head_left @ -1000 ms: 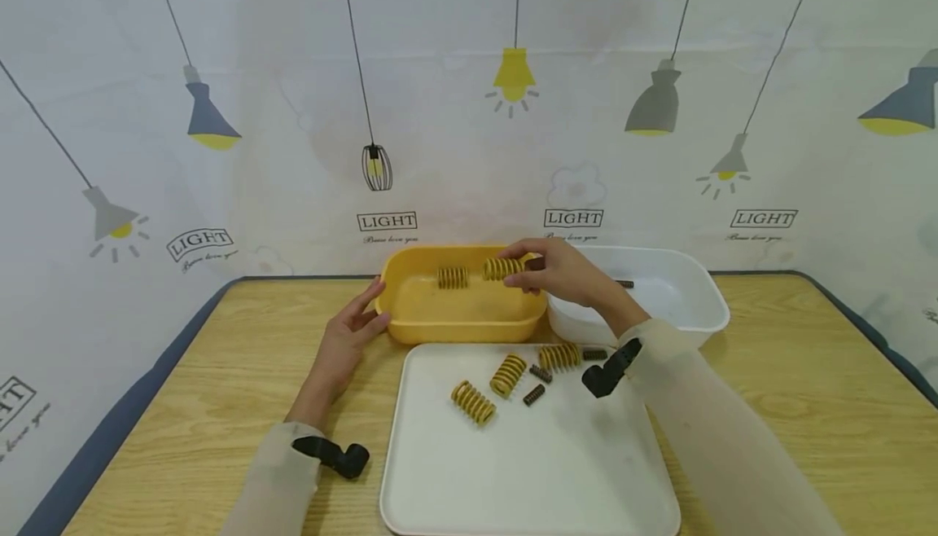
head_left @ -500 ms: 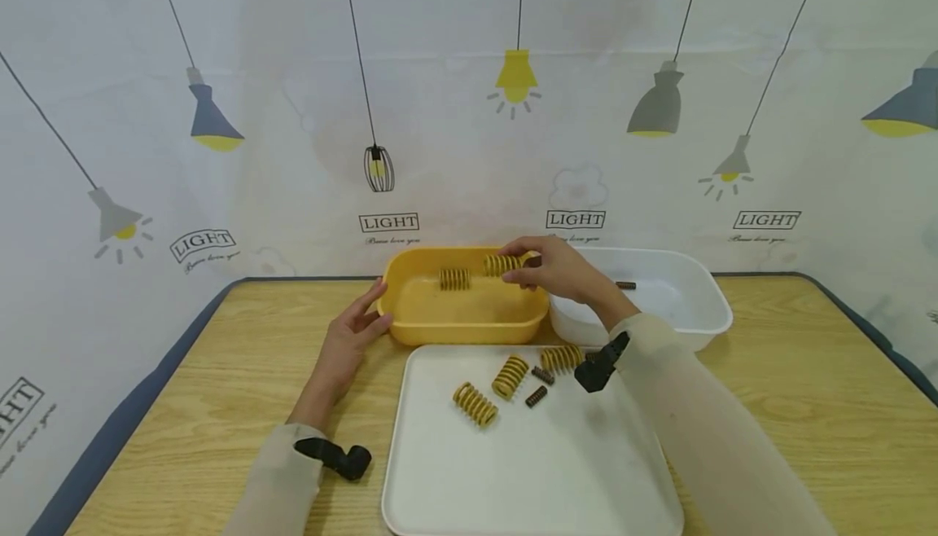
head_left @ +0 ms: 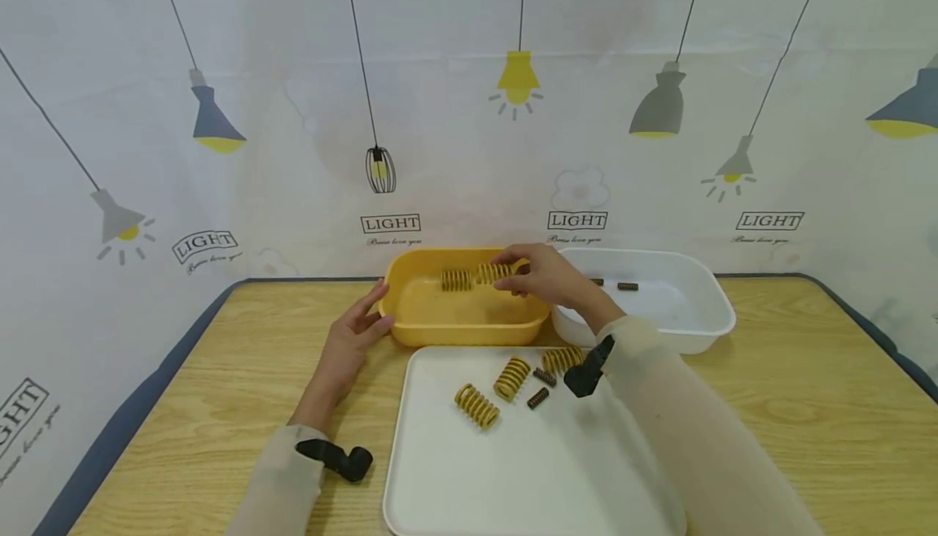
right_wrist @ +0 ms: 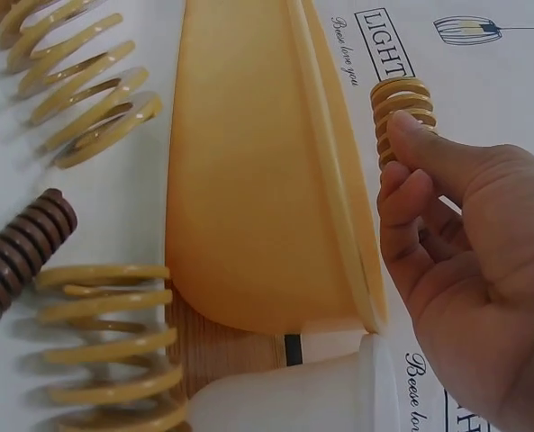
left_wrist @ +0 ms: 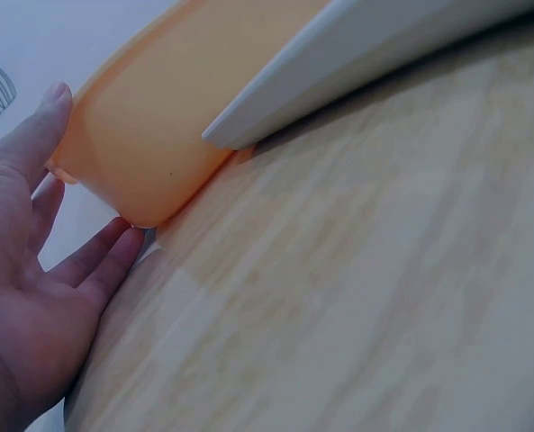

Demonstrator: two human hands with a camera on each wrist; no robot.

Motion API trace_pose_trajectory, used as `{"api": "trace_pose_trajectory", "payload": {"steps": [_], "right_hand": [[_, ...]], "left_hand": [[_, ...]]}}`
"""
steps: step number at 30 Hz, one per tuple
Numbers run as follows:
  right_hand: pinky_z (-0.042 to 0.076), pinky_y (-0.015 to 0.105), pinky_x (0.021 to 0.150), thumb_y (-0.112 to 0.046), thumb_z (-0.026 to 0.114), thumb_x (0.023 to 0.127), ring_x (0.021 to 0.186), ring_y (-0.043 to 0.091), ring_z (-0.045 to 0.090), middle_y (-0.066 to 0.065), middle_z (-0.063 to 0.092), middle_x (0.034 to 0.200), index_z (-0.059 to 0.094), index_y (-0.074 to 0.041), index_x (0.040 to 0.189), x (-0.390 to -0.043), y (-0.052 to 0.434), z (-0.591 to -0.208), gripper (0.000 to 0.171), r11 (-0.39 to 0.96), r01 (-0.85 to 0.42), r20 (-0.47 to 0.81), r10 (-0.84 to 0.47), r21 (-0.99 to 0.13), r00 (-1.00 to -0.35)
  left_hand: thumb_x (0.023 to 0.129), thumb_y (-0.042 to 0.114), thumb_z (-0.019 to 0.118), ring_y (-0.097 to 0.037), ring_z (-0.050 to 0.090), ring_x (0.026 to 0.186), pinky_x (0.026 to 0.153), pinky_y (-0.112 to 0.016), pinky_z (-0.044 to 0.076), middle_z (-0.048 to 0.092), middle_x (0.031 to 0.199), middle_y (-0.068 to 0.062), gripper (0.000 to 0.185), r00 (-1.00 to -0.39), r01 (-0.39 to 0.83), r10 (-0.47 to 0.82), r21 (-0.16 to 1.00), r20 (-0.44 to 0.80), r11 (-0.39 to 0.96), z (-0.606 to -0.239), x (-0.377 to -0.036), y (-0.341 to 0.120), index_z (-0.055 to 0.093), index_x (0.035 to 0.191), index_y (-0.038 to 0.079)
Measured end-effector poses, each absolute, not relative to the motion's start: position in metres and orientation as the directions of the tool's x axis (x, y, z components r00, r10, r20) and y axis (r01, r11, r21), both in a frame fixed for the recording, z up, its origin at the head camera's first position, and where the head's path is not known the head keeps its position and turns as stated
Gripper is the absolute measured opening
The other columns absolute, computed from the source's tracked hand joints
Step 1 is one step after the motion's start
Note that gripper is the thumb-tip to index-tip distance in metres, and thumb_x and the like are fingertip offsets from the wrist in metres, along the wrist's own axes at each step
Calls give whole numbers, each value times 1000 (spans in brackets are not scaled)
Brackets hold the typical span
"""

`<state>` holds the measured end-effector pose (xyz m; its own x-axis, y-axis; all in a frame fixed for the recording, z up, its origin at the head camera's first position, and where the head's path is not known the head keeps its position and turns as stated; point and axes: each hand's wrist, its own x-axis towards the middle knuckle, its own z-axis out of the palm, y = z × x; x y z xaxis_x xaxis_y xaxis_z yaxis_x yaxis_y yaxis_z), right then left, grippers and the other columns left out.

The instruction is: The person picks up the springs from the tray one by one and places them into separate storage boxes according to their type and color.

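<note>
The right hand (head_left: 545, 275) pinches a yellow spring (head_left: 493, 274) over the yellow bin (head_left: 469, 334); the left hand (head_left: 353, 336) touches its left edge, fingers spread. Perhaps half done: another spring (head_left: 456, 280) inside, two dark springs (head_left: 627, 286) in the white bin (head_left: 681, 342), five visible springs (head_left: 476, 406) toward the tray (head_left: 528, 487)'s far edge.

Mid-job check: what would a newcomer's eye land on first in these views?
Probably the bright yellow bin at the back of the table, where the right hand pinches a yellow spring and the left hand touches the bin's left end. Next, the three yellow springs on the white tray in front, then the printed lamps on the backdrop behind.
</note>
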<state>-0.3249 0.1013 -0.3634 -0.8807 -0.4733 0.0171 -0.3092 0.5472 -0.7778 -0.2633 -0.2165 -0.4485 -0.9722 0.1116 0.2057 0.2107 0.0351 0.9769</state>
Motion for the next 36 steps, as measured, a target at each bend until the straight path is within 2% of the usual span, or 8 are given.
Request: {"api": "trace_pose_trajectory", "payload": {"steps": [4, 11, 16, 27, 36], "right_hand": [[53, 49, 77, -20, 68, 91, 87, 34, 62, 9, 58, 120, 59, -10, 127, -326, 98, -366, 38, 539, -306, 14, -478, -784, -878], [53, 47, 79, -19, 67, 91, 84, 24, 62, 10, 58, 119, 58, -7, 128, -326, 92, -369, 40, 558, -294, -9, -477, -776, -879], [53, 46, 78, -17, 67, 91, 82, 22, 62, 11, 58, 119, 60, -6, 127, -324, 85, -367, 38, 576, -278, -24, -461, -769, -887], [53, 31, 66, -18, 69, 90, 75, 17, 62, 9, 62, 115, 62, -7, 124, -327, 75, -374, 36, 632, -298, 3, -423, -715, -906], [53, 29, 64, -15, 70, 89, 71, 16, 62, 10, 63, 115, 63, -4, 122, -332, 70, -378, 35, 650, -326, 8, -441, -686, -898]], "left_hand": [[94, 14, 63, -33, 45, 124, 91, -19, 46, 31, 153, 6, 55, -971, 211, 118, 977, 206, 30, -449, -264, -217, 43, 145, 10], [94, 12, 62, -33, 45, 125, 91, -19, 46, 32, 153, 7, 54, -975, 195, 114, 980, 190, 33, -448, -264, -218, 43, 145, 11], [94, 11, 62, -34, 44, 126, 90, -17, 45, 31, 153, 7, 54, -976, 189, 115, 982, 185, 21, -447, -264, -219, 44, 144, 12], [93, 14, 63, -32, 44, 125, 91, -17, 45, 31, 153, 6, 54, -975, 198, 115, 979, 192, 43, -444, -262, -219, 44, 144, 13], [93, 14, 64, -32, 45, 126, 92, -21, 46, 32, 152, 9, 55, -977, 182, 113, 983, 179, 16, -447, -264, -218, 44, 144, 11]]}}
